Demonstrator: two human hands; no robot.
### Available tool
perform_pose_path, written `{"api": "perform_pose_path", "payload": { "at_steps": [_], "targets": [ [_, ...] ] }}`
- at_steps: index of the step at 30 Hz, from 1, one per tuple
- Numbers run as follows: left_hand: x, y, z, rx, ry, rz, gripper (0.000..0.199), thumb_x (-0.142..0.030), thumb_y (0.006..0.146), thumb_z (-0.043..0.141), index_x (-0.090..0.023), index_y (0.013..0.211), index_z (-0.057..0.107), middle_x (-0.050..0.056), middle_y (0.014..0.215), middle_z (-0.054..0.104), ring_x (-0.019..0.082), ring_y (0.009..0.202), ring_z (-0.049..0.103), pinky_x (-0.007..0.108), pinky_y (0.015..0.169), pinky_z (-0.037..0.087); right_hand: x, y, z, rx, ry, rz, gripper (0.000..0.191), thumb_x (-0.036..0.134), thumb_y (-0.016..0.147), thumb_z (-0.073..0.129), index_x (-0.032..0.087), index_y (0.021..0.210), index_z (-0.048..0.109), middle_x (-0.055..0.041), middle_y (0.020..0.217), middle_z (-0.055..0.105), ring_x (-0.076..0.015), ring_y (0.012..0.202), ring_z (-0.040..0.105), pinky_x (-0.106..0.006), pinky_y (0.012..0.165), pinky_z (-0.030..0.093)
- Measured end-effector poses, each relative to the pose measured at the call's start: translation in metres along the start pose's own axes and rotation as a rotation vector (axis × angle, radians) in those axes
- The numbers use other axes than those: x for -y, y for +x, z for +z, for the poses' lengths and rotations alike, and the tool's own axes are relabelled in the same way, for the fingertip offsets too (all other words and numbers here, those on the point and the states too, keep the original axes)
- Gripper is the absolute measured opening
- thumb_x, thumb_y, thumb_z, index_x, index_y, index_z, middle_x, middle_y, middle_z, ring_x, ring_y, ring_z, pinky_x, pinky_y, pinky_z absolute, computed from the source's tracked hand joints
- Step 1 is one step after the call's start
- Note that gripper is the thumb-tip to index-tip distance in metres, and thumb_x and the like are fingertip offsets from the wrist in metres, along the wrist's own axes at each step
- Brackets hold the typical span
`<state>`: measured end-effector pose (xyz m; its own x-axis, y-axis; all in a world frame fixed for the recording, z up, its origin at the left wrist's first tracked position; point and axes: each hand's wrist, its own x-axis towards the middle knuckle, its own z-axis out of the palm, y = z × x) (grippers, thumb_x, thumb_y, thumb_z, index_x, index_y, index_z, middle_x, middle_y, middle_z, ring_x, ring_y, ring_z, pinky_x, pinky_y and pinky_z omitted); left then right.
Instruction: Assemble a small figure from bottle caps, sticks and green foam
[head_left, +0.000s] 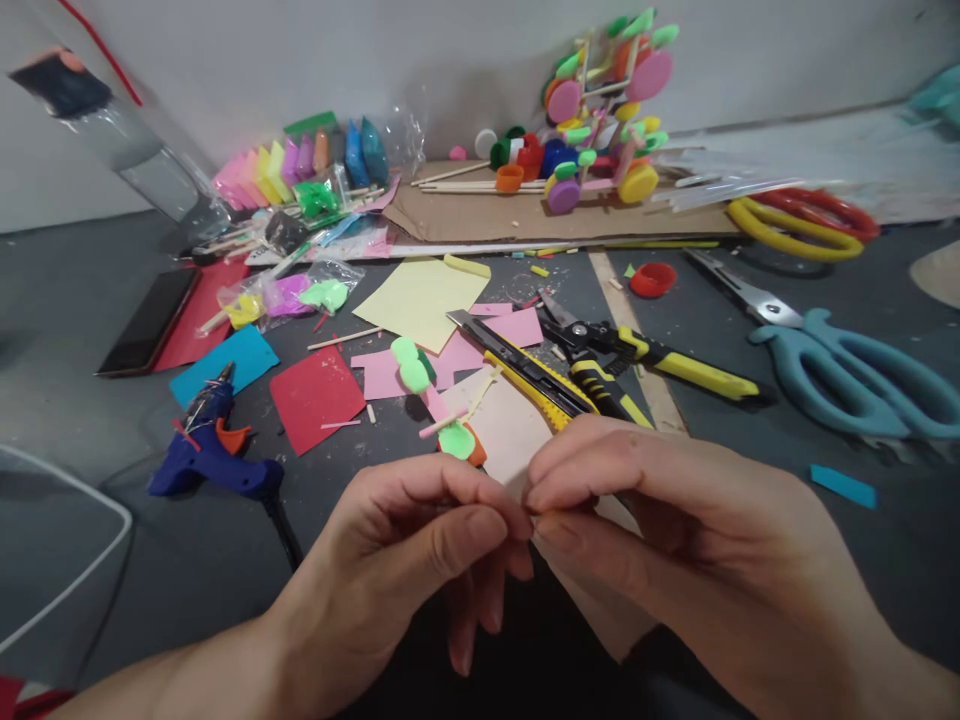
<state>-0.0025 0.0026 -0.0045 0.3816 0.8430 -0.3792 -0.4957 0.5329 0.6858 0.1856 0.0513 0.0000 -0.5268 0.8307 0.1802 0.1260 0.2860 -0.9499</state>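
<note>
Fingers drawn narrow, whether around anything I cannot tell, my left hand [420, 550] and right hand [667, 520] meet toward the bench's [892, 570] near edge, the green-and-pink craft piece [433, 402] just beyond.

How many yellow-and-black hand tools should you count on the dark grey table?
2: a yellow-and-black utility knife just beyond the right hand, and yellow-and-black pliers to the knife's right. That hand could hide more.
</note>
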Motion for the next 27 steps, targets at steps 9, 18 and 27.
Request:
{"api": "perform_pose_path", "payload": {
  "at_steps": [9,18,27],
  "targets": [
    [-0.0008,-0.0018,0.0012,-0.052,0.049,-0.006,0.018,-0.03,0.082,0.077,-0.015,0.077,0.068,-0.003,0.062,0.061,0.004,0.05,0.056,0.008,0.043,0.049,-0.0004,-0.0024,-0.0001,0.044,-0.052,-0.022,0.01,0.019,0.091,0.064,0.023,0.082,0.065,0.0037,0.078,0.068,-0.0092,0.074,0.065,-0.019,0.061,0.05],
    [-0.0019,-0.0012,0.0018,-0.034,-0.001,-0.081,0.016,-0.022,0.075,0.083,-0.015,0.073,0.069,-0.002,0.065,0.064,0.004,0.053,0.058,0.01,0.047,0.052,-0.0007,-0.0032,0.0016,0.043,-0.008,-0.075,0.014,0.018,0.086,0.07,0.021,0.078,0.06,0.0035,0.076,0.065,-0.0082,0.068,0.061,-0.019,0.057,0.049],
    [-0.0021,-0.0011,0.0029,-0.035,0.021,-0.078,0.004,-0.021,0.079,0.079,-0.018,0.078,0.077,0.0,0.07,0.068,0.006,0.057,0.061,0.013,0.05,0.054,0.0009,-0.0013,-0.0016,0.021,-0.039,-0.115,0.01,0.017,0.088,0.069,0.021,0.081,0.063,0.0023,0.079,0.069,-0.0067,0.068,0.063,-0.015,0.056,0.049]
  ]
}}
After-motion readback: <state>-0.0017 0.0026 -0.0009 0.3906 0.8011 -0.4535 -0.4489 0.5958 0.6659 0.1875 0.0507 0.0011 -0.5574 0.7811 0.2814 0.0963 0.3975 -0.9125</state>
